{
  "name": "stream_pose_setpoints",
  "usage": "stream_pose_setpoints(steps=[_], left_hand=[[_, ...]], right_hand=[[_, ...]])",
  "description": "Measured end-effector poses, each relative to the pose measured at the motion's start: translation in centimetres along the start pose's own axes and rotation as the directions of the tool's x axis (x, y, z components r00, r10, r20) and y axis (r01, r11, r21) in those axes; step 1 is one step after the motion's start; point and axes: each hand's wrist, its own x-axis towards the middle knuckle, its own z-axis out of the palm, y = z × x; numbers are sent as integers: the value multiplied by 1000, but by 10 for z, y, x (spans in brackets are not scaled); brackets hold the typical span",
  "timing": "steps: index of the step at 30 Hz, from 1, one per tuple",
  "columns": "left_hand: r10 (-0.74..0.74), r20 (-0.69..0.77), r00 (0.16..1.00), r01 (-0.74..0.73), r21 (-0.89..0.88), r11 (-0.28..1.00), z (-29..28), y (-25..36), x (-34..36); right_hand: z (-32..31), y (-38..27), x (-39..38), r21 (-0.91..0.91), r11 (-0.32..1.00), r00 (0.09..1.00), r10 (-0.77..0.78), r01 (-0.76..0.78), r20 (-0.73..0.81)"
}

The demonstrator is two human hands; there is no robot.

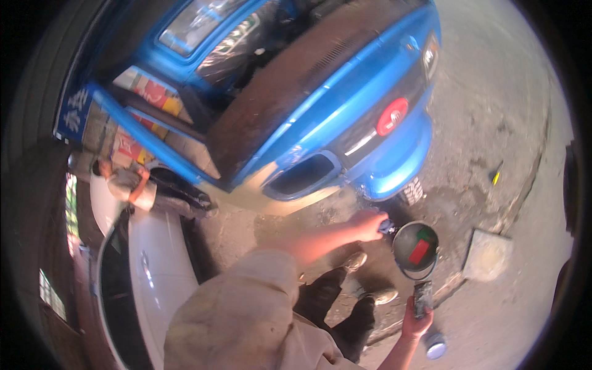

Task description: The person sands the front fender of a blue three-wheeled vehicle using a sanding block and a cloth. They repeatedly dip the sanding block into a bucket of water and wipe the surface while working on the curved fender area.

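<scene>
A dark bucket [404, 240] with a raised wire handle stands on the floor, a red piece and a green piece lying inside it. Beside its rim, my left hand [369, 225] is closed around a small dark-blue bunched thing [386, 227], perhaps a cloth; blur hides its kind. My right hand [418, 320] grips a grey, worn rectangular block [423, 298] just on the near side of the bucket. Close by is the blue front of a vehicle [345, 132], with a bare beige patch [262, 185] around its headlight opening.
A pale square slab [487, 254] lies right of the bucket, and a round container [435, 346] stands near my right wrist. A yellow-and-black tool [496, 176] is farther off. A person [139, 185] is beside a white car [151, 271] at left. My shoes [383, 297] are close to the bucket.
</scene>
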Motion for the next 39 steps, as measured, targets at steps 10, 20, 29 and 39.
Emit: stream_pose_setpoints(steps=[10, 20, 29, 39], left_hand=[[21, -472, 881, 152, 326, 933, -294, -66, -203], [342, -510, 789, 127, 680, 722, -445, -136, -341], [804, -202, 559, -338, 830, 443, -481, -229, -354], [937, -169, 305, -442, 847, 296, -525, -232, -324]], right_hand=[[61, 14, -58, -91, 990, 992, 113, -107, 60], [70, 82, -124, -154, 978, 988, -147, 138, -48], [89, 258, -214, -164, 888, 837, -460, 430, -297], [367, 438, -236, -644, -697, 799, -171, 315, 576]])
